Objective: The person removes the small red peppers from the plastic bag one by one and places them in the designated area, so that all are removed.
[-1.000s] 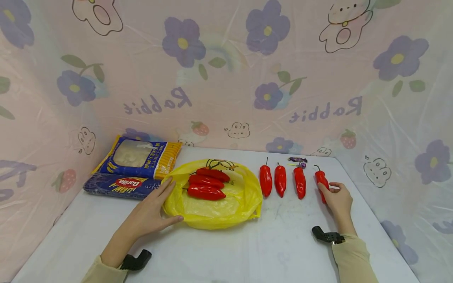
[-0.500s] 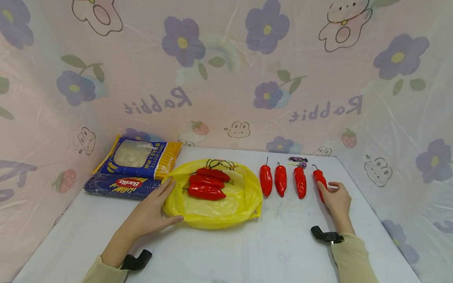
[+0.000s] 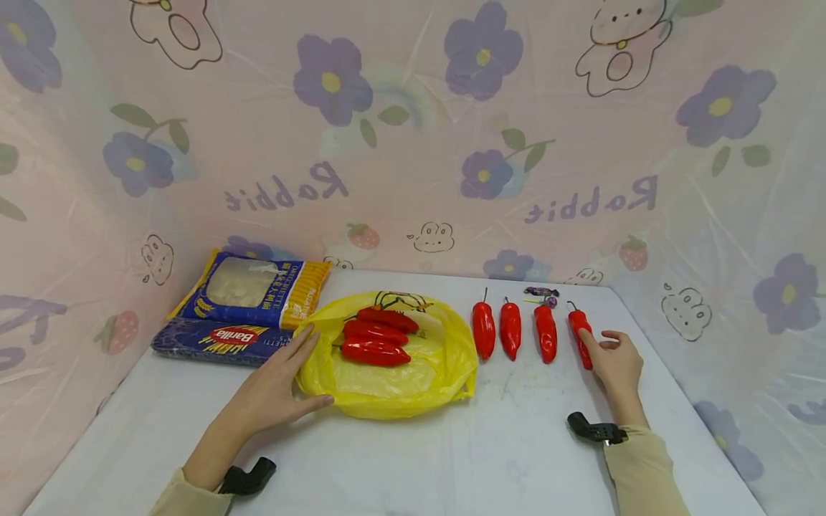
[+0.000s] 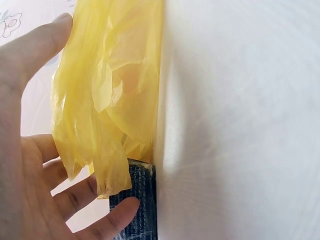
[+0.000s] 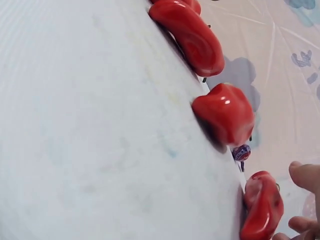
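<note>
The right hand [image 3: 617, 362] is hovering over the end pepper [image 3: 578, 322], its thumb and fingers parting loosely rather than curling round it. From above, the thumb is overlapping the pepper, while the right wrist view is showing a gap between the two (whether a lower fingertip is touching, I cannot tell). The end pepper is lying on the white table [image 3: 413, 459] beneath the grip, its stem pointing away from the person. To its left, three more peppers [image 3: 510, 331] are lying in a row, with a lollipop [image 3: 551, 302] and a wrapped candy [image 3: 540, 292] sitting near the closest one's stem. The left hand [image 3: 274, 387] is resting against a yellow bag [image 3: 393, 407], its fingers lying nearly straight; inside, three peppers are lying side by side. Farther left, a spaghetti packet [image 3: 206, 346] and a pasta pack [image 3: 241, 287] are lying together before a flowered sheet [image 3: 400, 172].
</note>
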A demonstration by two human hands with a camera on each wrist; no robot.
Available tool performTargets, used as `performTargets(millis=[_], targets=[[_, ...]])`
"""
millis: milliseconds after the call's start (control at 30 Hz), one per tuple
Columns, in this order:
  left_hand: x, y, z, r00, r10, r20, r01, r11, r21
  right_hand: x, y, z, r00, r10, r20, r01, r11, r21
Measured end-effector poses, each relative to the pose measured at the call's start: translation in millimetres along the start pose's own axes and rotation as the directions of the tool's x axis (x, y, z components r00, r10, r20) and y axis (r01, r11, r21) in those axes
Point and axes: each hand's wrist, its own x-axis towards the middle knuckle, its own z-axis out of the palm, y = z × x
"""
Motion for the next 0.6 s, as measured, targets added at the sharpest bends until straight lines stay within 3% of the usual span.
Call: performTargets(millis=[333, 600], targets=[[-0.5, 0.4, -0.6, 1.000, -0.003, 0.003, 0.003, 1.000, -0.010, -5.5, -23.3, -12.5, 0.996, -0.083, -0.026, 0.083, 0.997, 0.009], [-0.7, 1.2, -1.4, 1.000, -0.010, 0.005, 0.010, 1.000, -0.013, -20.7, -49.5, -19.5, 0.984, -0.167, -0.056, 0.168, 0.985, 0.026]])
